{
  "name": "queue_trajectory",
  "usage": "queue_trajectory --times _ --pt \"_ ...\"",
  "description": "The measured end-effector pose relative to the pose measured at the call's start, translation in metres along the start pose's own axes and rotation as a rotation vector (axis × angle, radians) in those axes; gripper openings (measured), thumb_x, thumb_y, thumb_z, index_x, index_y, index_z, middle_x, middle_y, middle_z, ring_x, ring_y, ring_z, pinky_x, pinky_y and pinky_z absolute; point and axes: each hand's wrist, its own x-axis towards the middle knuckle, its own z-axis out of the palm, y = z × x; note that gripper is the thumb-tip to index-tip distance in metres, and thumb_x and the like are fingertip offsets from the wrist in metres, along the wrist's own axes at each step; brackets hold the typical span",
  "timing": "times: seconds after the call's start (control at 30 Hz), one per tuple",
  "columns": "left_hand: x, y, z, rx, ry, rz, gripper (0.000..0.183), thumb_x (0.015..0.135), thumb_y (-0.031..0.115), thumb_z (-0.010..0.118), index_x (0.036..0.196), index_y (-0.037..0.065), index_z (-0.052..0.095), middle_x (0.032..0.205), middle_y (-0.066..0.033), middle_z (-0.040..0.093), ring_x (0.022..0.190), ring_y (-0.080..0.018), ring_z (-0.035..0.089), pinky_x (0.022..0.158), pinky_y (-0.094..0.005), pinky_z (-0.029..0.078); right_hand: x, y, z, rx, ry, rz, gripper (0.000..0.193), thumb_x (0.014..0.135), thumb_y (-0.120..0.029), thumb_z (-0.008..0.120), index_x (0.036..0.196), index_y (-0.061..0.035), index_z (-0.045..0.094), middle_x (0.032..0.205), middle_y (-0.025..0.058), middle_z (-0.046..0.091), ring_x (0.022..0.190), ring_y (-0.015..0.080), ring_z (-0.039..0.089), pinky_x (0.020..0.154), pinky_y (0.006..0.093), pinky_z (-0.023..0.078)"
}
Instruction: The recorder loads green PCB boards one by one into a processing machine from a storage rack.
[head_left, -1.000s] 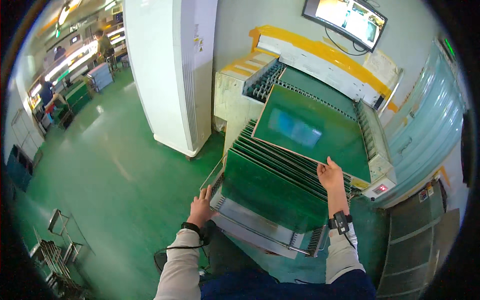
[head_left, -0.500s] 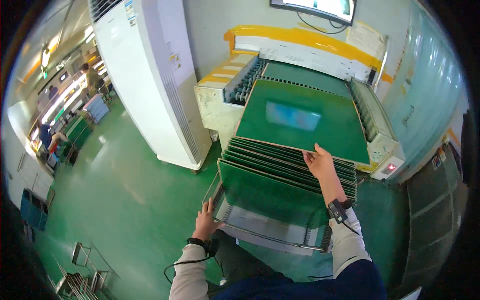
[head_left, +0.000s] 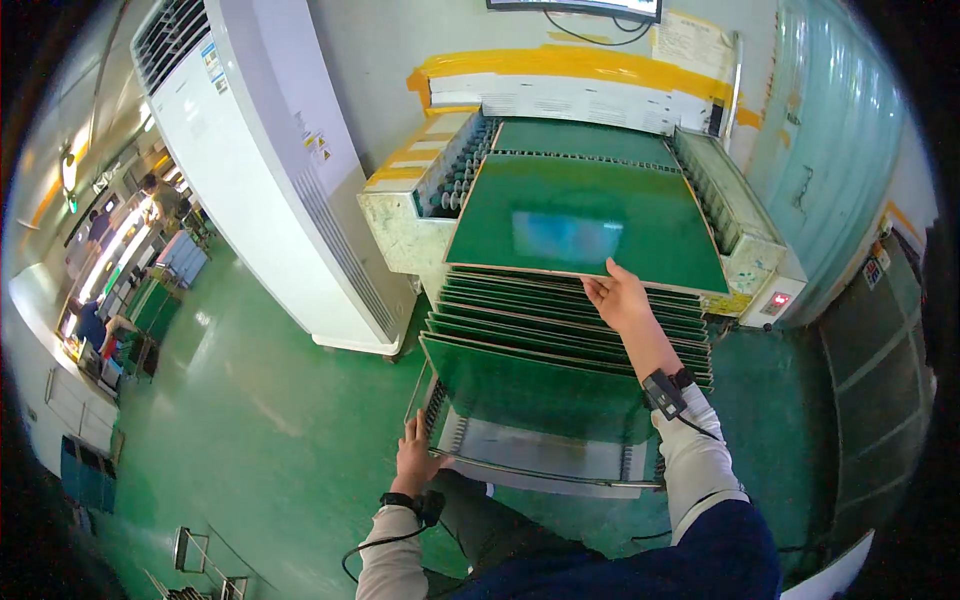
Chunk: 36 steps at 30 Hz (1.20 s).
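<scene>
A large flat green panel point(head_left: 650, 205) with a thin light edge lies on the rollers of a conveyor machine, its near end overhanging the front. My right hand point(head_left: 617, 297) pinches the middle of that near edge, one digit on top and the other fingers curled below it. Under the overhang stands a wire rack point(head_left: 550, 478) holding several similar green panels point(head_left: 530, 385) on edge, leaning and closely spaced. My left hand point(head_left: 415, 460) is closed around the rack's near left corner. Its fingertips lie along the side; part of the grip is hidden.
A second green panel point(head_left: 590, 140) lies farther back on the machine point(head_left: 400, 225). A tall white air conditioner point(head_left: 270, 180) stands to the left. Translucent plastic curtains point(head_left: 840, 150) hang at the right. Lower left, a metal frame point(head_left: 205, 560) stands on the floor. People work at far-left benches.
The whole view has shifted and turned slightly. My right hand still holds the panel's near edge, and my left hand remains on the rack; the panel shows no clear movement along the machine.
</scene>
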Motion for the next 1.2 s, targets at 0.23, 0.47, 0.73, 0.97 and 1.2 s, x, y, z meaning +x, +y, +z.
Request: queue_trajectory --times 0.23,0.47,0.73,0.97,1.2 --pt "-0.001 -0.001 0.001 0.022 0.013 0.020 0.128 0.055 0.030 0.091 0.155 0.013 0.012 0.148 -0.0115 0.036 0.112 -0.0430 0.054 0.093 -0.0478 0.050 0.024 -0.002 -0.001 0.019 -0.041 -0.009 0.033 0.095 -0.024 0.061 0.117 -0.0048 0.047 0.115 0.0207 0.060 0.102 0.0312 0.062 0.087 0.0401 0.053" --pt "0.001 0.003 -0.001 0.038 0.001 -0.011 0.128 0.055 0.032 0.090 0.155 0.014 0.013 0.147 -0.0122 0.038 0.112 -0.0428 0.054 0.093 -0.0472 0.050 0.032 -0.001 -0.003 0.028 -0.004 0.005 0.034 0.093 -0.022 0.063 0.118 -0.0055 0.046 0.114 0.0214 0.060 0.103 0.0321 0.062 0.090 0.0412 0.053" --pt "0.001 0.002 -0.001 -0.017 0.014 0.013 0.127 0.053 0.028 0.091 0.154 0.013 0.016 0.147 -0.0120 0.039 0.114 -0.0422 0.053 0.095 -0.0466 0.048 0.032 0.001 0.002 0.020 0.001 -0.009 0.034 0.093 -0.021 0.062 0.118 -0.0051 0.046 0.116 0.0219 0.059 0.104 0.0331 0.061 0.092 0.0429 0.051" --pt "0.000 0.007 -0.006 -0.021 0.002 -0.006 0.127 0.053 0.026 0.091 0.154 0.012 0.015 0.147 -0.0118 0.039 0.116 -0.0423 0.052 0.097 -0.0462 0.048 0.032 -0.003 0.009 0.000 0.038 -0.024 0.038 0.093 -0.021 0.060 0.122 -0.0041 0.041 0.118 0.0217 0.057 0.104 0.0337 0.060 0.090 0.0425 0.051" --pt "0.001 0.003 0.000 0.000 0.004 -0.008 0.127 0.053 0.028 0.091 0.154 0.013 0.015 0.148 -0.0093 0.037 0.115 -0.0406 0.053 0.095 -0.0458 0.049 0.041 -0.005 0.005 0.029 0.076 -0.012 0.039 0.092 -0.020 0.061 0.121 -0.0036 0.041 0.115 0.0205 0.057 0.104 0.0344 0.059 0.090 0.0431 0.051"
